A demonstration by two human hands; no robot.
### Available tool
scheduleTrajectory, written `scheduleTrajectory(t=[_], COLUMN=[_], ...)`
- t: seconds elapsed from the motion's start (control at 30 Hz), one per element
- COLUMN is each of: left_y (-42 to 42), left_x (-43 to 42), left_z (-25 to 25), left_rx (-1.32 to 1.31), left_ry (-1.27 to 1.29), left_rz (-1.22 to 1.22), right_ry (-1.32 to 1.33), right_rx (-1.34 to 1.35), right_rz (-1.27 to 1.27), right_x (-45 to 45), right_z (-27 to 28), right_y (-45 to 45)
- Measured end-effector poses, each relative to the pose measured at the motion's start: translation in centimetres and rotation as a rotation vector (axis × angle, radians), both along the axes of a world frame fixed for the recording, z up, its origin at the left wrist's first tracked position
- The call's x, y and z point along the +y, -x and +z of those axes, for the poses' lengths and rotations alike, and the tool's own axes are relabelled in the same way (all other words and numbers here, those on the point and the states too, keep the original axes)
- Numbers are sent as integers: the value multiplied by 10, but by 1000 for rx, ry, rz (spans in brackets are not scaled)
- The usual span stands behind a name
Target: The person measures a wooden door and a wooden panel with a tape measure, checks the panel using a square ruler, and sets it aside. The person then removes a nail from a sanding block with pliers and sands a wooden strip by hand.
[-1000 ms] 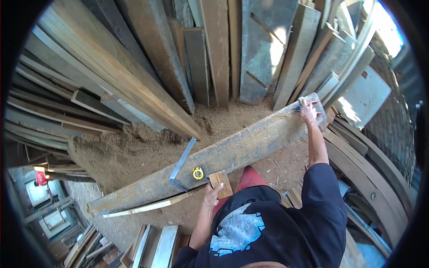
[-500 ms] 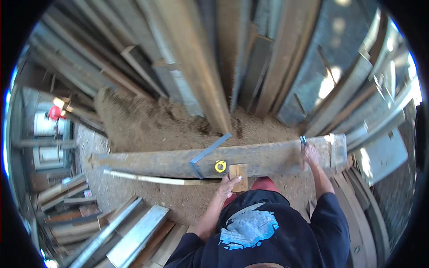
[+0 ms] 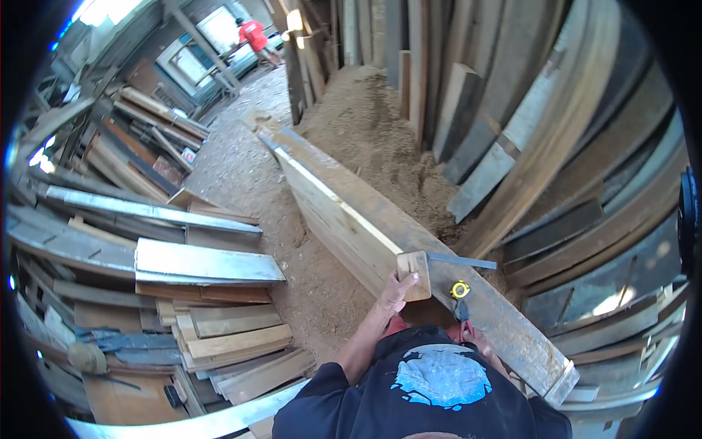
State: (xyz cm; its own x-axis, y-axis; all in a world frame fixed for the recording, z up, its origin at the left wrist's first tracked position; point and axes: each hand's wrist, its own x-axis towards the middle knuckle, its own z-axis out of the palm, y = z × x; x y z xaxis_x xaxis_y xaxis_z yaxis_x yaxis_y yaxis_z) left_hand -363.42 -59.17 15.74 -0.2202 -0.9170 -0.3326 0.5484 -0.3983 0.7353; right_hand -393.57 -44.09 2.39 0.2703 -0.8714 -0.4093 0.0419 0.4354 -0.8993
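Observation:
A small wooden block (image 3: 414, 276) is gripped in my left hand (image 3: 398, 290), at the near edge of a long thick plank (image 3: 351, 179). My right hand (image 3: 477, 338) is closed round a dark tool with a reddish handle (image 3: 462, 313), low over the plank and close to my body. Just beyond that tool lies a yellow tape measure (image 3: 460, 290) on the plank. A metal square (image 3: 462, 260) sticks out across the plank beside the block. A pale board (image 3: 338, 219) stands along the plank's near side.
Tall boards (image 3: 541, 168) lean on the right above a sawdust heap (image 3: 365, 117). Stacked boards (image 3: 234, 329) lie on the left, with a cap (image 3: 87, 358) beside them. A person in a red top (image 3: 253, 35) is far off at the upper left.
The view has swung left, so the plank now runs from upper left to lower right. My right hand has come from the plank's far right end back near my body. The block stays in my left hand.

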Motion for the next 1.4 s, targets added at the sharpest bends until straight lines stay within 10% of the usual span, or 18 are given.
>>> scheduleTrajectory(t=[0.07, 0.1, 0.33, 0.5, 1.4], left_y=[-34, -49, -123, -136, -106], left_x=[2, 2, -10, -8, -24], left_z=[15, 16, 73, 117, 105], left_rx=[0, -32, -415, -493, -219], left_ry=[46, 73, 475, 663, 776], left_rz=[148, 215, 470, 522, 352], right_ry=[-105, -112, -202, -261, -366], right_rx=[33, 485, -645, -937, -1157], right_rz=[92, 185, 46, 245, 208], right_x=[-5, -21, -76, -73, -63], right_z=[27, 71, 165, 277, 314], right_y=[-15, -37, -119, -176, -185])
